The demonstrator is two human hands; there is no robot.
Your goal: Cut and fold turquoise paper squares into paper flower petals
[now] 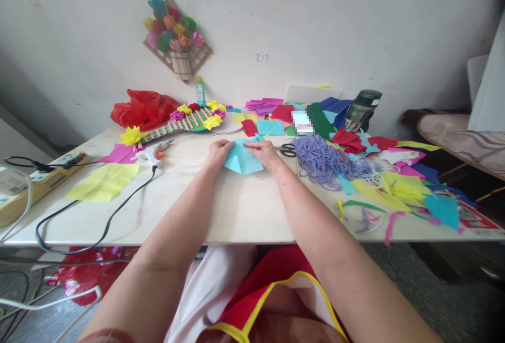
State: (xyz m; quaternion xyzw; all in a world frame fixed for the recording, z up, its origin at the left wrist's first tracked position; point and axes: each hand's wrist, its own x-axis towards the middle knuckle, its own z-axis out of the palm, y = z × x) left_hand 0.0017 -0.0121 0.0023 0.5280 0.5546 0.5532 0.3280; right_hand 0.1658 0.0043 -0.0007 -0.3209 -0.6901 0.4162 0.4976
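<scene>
A light blue sheet of crepe paper [241, 158], creased and partly folded, is held between both hands just above the middle of the table. My left hand [219, 154] pinches its left side. My right hand [265, 153] grips the upper right edge, fingers closed on the paper. Right beside that hand lies a pair of black-handled scissors [288, 149], its blades partly hidden. Beyond the hands, a flat light blue paper piece [270, 127] and a small red one [249, 128] rest on the table.
Left are a glue gun [152, 154] with its cord, yellow paper [103, 182] and a power strip [43, 180]. A flower-decorated green craft [189, 121] lies behind. Right are purple yarn [325, 159], paper scraps [398, 188] and a dark bottle [363, 110].
</scene>
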